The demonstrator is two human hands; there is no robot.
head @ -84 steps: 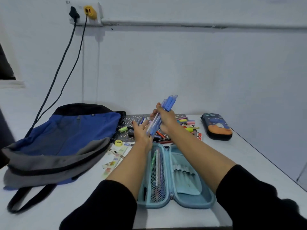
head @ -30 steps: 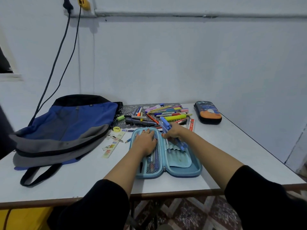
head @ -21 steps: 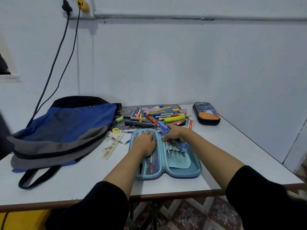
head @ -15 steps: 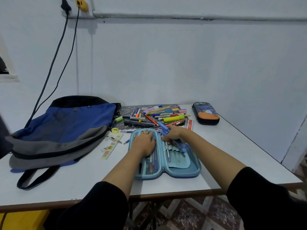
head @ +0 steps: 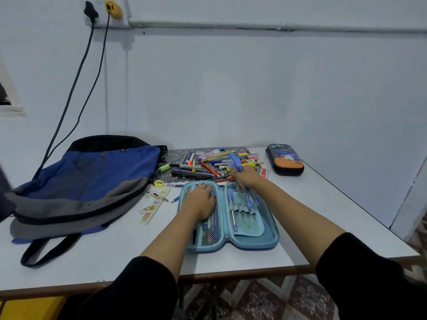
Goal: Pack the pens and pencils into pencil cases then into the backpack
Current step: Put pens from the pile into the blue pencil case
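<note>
On a white table [head: 323, 215] by a bare wall [head: 254, 88], the blue pens [head: 235, 163], held aloft seconds ago, now meet the open pencil case [head: 272, 241]: right hand [head: 246, 177] clasps the bundle at its loops [head: 242, 210], left hand [head: 200, 200] presses flat on the mesh [head: 211, 234]; the backpack [head: 87, 181] waits.

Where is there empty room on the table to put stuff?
Bare table lies right of the open case, nearer than the dark case. Another patch lies at the front, between the backpack and the open case, nearer than the ruler. Behind the open case, pens crowd it.
</note>
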